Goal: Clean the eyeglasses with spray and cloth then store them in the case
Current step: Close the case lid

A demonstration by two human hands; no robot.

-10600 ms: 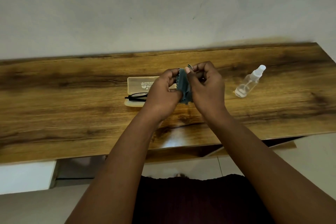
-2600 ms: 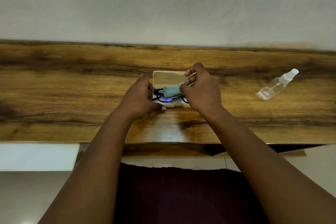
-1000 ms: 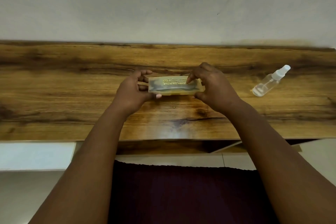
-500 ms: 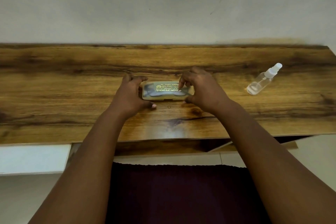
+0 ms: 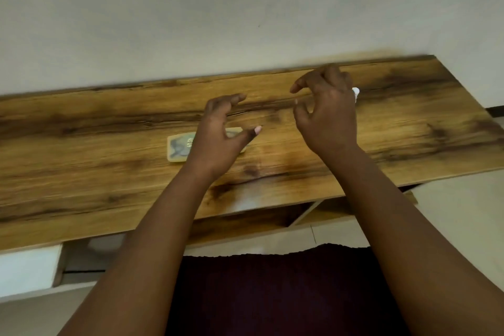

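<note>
The translucent glasses case lies closed on the wooden table, with dark shapes of the eyeglasses and cloth showing faintly through its lid. My left hand hovers above the case's right half, fingers spread and loosely bent, holding nothing. My right hand is raised further right, fingers loosely curled and empty. Behind it only the white cap of the spray bottle peeks out.
The table runs along a pale wall, and its right end slants away. An open shelf sits under the front edge, with a white drawer front at lower left.
Both hands have let go of the closed case and lifted off it. The view has swung, so the case now lies to the left and the bottle is behind my right hand.
</note>
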